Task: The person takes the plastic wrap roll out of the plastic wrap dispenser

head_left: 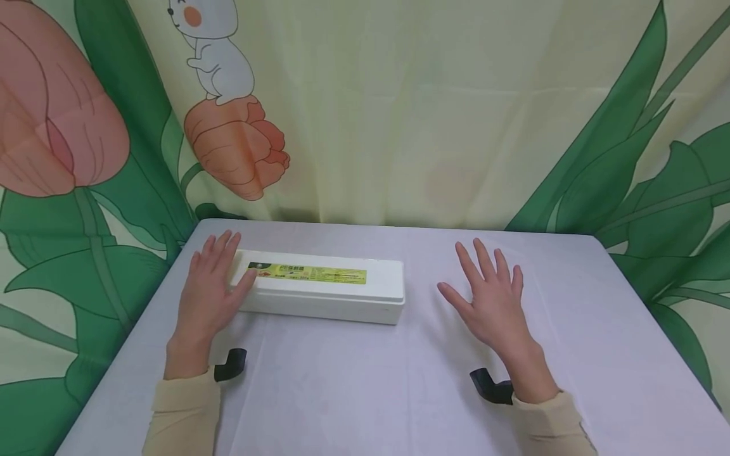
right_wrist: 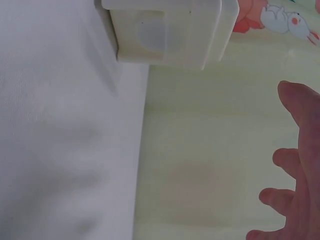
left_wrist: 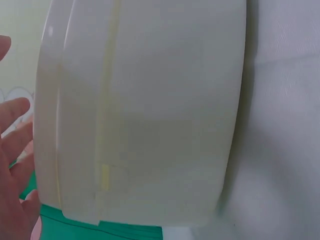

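A long white box (head_left: 325, 288) with a yellow-green label lies on the white table (head_left: 353, 380), left of centre. My left hand (head_left: 219, 272) lies flat at the box's left end, fingers straight, with the thumb resting on the lid by the label. In the left wrist view the box (left_wrist: 150, 110) fills the frame, with the fingers (left_wrist: 12, 150) at its left edge. My right hand (head_left: 485, 285) is spread open over the table, well to the right of the box and apart from it. The right wrist view shows the box's end (right_wrist: 170, 30) and straight fingers (right_wrist: 295, 165).
A printed cloth backdrop (head_left: 399, 114) with tulips, leaves and a cartoon rabbit hangs right behind the table's far edge. Black camera mounts (head_left: 230, 364) sit at both wrists. The table's left and right edges drop off beside the hands.
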Motion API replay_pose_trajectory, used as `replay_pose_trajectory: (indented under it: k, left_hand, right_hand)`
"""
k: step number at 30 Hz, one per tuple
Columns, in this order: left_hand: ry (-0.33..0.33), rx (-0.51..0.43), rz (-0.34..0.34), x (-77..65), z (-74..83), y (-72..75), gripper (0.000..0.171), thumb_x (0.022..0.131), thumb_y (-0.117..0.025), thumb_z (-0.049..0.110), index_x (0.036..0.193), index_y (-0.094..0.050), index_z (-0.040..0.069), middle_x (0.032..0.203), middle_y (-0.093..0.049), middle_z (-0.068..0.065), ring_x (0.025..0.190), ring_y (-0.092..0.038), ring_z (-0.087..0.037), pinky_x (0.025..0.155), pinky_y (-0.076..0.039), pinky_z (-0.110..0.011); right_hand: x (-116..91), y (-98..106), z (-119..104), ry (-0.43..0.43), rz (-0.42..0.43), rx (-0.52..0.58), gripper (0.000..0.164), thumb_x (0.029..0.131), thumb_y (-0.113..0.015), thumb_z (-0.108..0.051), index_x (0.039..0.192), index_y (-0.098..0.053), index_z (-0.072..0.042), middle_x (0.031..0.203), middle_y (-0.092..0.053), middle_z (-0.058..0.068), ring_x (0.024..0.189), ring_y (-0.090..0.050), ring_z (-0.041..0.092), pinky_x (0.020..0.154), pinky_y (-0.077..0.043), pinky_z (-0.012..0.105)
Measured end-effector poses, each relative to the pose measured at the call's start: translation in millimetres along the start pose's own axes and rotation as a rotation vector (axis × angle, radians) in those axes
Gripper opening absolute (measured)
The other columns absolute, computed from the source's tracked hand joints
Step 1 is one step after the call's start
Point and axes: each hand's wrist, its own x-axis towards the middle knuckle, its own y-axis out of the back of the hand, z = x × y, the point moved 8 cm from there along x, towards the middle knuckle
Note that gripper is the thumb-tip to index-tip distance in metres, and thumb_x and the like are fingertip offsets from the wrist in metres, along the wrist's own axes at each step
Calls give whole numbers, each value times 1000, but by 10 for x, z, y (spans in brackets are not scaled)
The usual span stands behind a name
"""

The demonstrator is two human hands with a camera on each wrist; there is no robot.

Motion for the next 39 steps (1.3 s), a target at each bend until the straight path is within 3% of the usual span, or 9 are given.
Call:
replay_pose_trajectory:
  k: [9, 19, 31, 34, 39]
  left_hand:
    - [3, -74, 66, -30, -149, 65, 67, 99, -53, 34, 157, -33, 7, 160, -32, -19, 151, -18, -37, 123, -9, -52]
    - [89, -202, 121, -75, -357, 34, 63, 100, -54, 29, 158, -35, 13, 161, -33, -12, 149, -27, -34, 117, -24, -59]
    - [107, -357, 160, -152, -539, -44, 66, 98, -58, 22, 158, -34, 12, 160, -35, -14, 147, -30, -35, 120, -22, -55]
    - [118, -407, 160, -179, -576, -75, 66, 97, -59, 21, 158, -35, 11, 160, -36, -13, 148, -29, -32, 120, -24, -49]
    - [107, -459, 171, -195, -610, -108, 67, 97, -59, 22, 158, -35, 11, 160, -37, -11, 148, -30, -24, 117, -26, -26]
  right_hand:
    - [110, -72, -168, 43, -34, 21, 77, 98, -61, -48, 160, -31, -16, 165, -20, 19, 147, -11, 51, 113, -2, 73]
    - [211, -179, -343, 66, -63, 37, 77, 98, -61, -48, 161, -29, -17, 166, -18, 16, 148, -10, 48, 114, -2, 71]
    - [286, -302, -587, 139, -63, 61, 79, 96, -60, -53, 161, -29, -19, 166, -19, 12, 149, -11, 46, 115, -4, 69]
    - [302, -336, -671, 163, -75, 61, 79, 96, -59, -55, 161, -29, -21, 167, -19, 10, 149, -11, 45, 115, -5, 68]
    - [327, -398, -804, 201, -89, 53, 81, 95, -60, -57, 161, -29, -22, 167, -19, 8, 149, -13, 45, 116, -6, 67]
